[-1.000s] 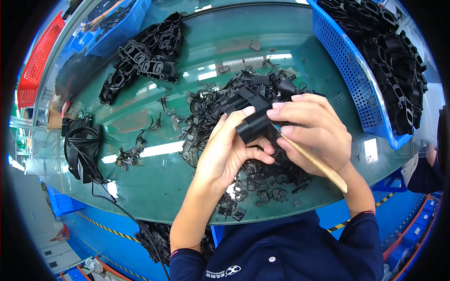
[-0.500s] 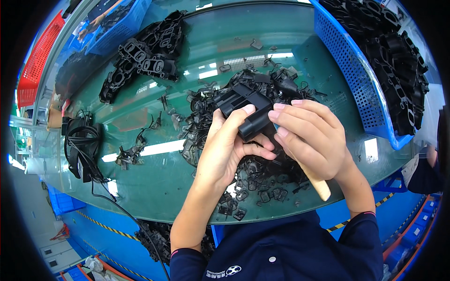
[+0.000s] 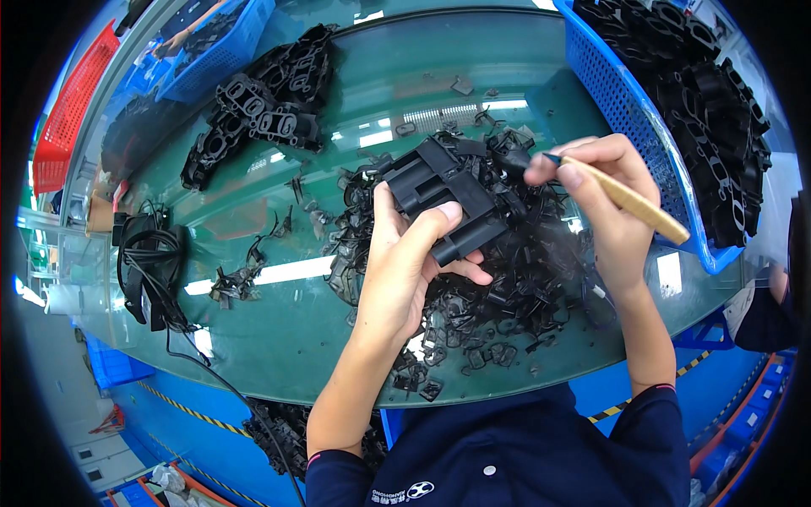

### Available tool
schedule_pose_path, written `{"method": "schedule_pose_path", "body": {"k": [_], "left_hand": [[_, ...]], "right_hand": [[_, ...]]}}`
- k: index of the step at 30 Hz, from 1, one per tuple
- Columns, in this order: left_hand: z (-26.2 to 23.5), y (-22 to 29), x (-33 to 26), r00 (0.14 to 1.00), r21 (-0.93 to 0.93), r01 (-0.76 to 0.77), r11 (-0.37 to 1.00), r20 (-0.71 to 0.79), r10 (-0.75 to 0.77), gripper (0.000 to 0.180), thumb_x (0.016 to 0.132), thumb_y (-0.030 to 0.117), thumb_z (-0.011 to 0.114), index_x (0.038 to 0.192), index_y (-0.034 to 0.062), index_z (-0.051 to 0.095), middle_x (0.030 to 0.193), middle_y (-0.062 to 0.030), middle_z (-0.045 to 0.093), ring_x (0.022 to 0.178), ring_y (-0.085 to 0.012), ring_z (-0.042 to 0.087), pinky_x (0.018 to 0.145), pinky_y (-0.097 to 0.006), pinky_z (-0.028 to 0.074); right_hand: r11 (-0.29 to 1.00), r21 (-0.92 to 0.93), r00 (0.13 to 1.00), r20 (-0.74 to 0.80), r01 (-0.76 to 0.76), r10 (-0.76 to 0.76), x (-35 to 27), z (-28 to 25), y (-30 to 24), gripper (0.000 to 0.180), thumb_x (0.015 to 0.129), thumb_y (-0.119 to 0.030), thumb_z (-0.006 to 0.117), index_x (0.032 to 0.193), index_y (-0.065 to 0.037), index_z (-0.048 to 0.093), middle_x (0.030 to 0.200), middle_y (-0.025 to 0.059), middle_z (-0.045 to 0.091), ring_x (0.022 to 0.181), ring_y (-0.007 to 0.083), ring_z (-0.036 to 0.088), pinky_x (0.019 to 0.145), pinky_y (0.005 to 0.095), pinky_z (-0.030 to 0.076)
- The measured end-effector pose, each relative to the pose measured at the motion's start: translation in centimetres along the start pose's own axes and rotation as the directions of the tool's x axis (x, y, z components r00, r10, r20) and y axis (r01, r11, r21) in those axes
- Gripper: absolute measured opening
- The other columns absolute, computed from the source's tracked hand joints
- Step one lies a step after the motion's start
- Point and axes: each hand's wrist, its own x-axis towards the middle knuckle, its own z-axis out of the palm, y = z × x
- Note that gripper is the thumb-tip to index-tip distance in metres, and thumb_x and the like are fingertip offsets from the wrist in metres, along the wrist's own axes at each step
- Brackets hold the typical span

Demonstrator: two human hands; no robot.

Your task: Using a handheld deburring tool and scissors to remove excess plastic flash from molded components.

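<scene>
My left hand [image 3: 404,262] grips a black moulded plastic part [image 3: 439,190] and holds it up over the green table [image 3: 279,338]. My right hand [image 3: 604,207] is to the right of the part and holds a small tool with a pale wooden handle [image 3: 629,201]; its dark tip points toward the part's upper right edge. Under both hands lies a heap of thin black plastic trimmings [image 3: 507,287].
A blue basket [image 3: 629,118] at the right holds several black parts. Finished black parts [image 3: 262,118] are piled at the upper left, near a blue crate [image 3: 215,51] and a red crate [image 3: 72,101]. Black cables [image 3: 152,270] lie at the table's left edge. A person's sleeve [image 3: 764,308] is at far right.
My right hand has lifted off the black part and moved up and right with the tool. The part in my left hand is now uncovered and turned up.
</scene>
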Motion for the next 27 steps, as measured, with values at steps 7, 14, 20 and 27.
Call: {"method": "schedule_pose_path", "body": {"k": [7,14,20,27], "left_hand": [[0.1,-0.4,-0.1,0.988,0.049,-0.154,0.987,-0.015,0.154,0.041,0.083,0.006,0.057,0.113,0.0038,0.03,0.099,-0.0161,0.054,0.076,-0.02,0.062,0.049,-0.03,0.056],[0.3,-0.4,-0.3,0.968,0.172,-0.248,0.953,0.002,0.251,0.05,0.082,0.003,0.058,0.12,0.0035,0.026,0.103,-0.0148,0.053,0.083,-0.0177,0.061,0.059,-0.027,0.056],[-0.2,-0.2,-0.1,0.977,0.207,-0.215,0.954,0.048,0.21,0.056,0.074,0.0,0.057,0.124,0.0031,0.032,0.105,-0.0097,0.052,0.091,-0.0144,0.055,0.081,-0.027,0.046],[-0.7,-0.6,0.3,0.973,0.188,-0.232,0.954,0.056,0.226,0.06,0.072,0.003,0.052,0.128,0.0015,0.031,0.102,-0.0165,0.056,0.083,-0.0239,0.063,0.073,-0.043,0.057]], "right_hand": [[0.93,-0.321,0.958,0.159,-0.178,0.238,-0.8,1.2,-1.7,0.014,0.088,-0.009,0.057,0.098,-0.002,0.064,0.069,0.0062,0.06,0.054,0.0112,0.056,0.048,0.0237,0.043],[0.864,-0.492,0.935,0.346,0.105,0.083,-1.3,1.0,-0.5,0.009,0.076,-0.004,0.066,0.083,-0.002,0.061,0.069,0.0068,0.059,0.061,0.0225,0.055,0.065,0.0301,0.043],[0.587,-0.681,0.897,0.29,0.438,-0.333,0.3,-0.8,0.4,0.014,0.075,0.002,0.064,0.087,-0.002,0.059,0.072,0.0084,0.06,0.066,0.025,0.056,0.064,0.0323,0.044],[0.561,-0.739,0.928,0.28,0.372,-0.247,1.3,-2.7,-0.4,0.011,0.076,0.001,0.064,0.086,-0.003,0.06,0.073,0.0078,0.059,0.069,0.0237,0.057,0.07,0.0307,0.044]]}}
